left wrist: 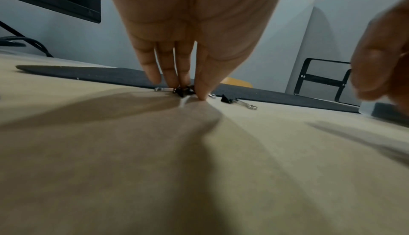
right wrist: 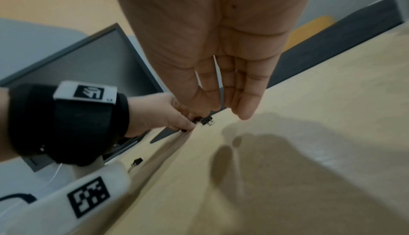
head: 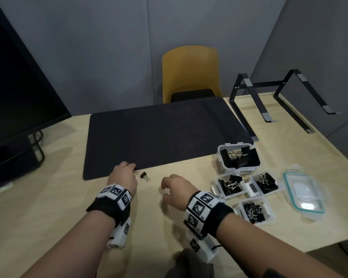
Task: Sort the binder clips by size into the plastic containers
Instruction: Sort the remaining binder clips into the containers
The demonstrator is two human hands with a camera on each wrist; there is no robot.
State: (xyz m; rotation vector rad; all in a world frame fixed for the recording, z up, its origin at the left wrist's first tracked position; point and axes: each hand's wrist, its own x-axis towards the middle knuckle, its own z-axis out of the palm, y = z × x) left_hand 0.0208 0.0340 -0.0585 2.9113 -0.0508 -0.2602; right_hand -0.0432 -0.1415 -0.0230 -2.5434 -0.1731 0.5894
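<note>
Your left hand [head: 123,177] pinches a small binder clip [left wrist: 183,91] on the tabletop [head: 68,217] at the mat's [head: 159,135] near edge. Your right hand [head: 174,192] hovers loosely curled, holding nothing. Another clip [head: 145,175] lies between them. At three o'clock, four open containers hold black clips: the largest [head: 221,157] farthest, two mid-sized [head: 216,187] [head: 279,180], the smallest [head: 269,214] nearest.

Head view: high, looks forward and down over my surface [head: 58,207]. Wrist views: low, close along each palm. All three share the small binder clip [head: 145,175] by my left hand [head: 124,175].
</note>
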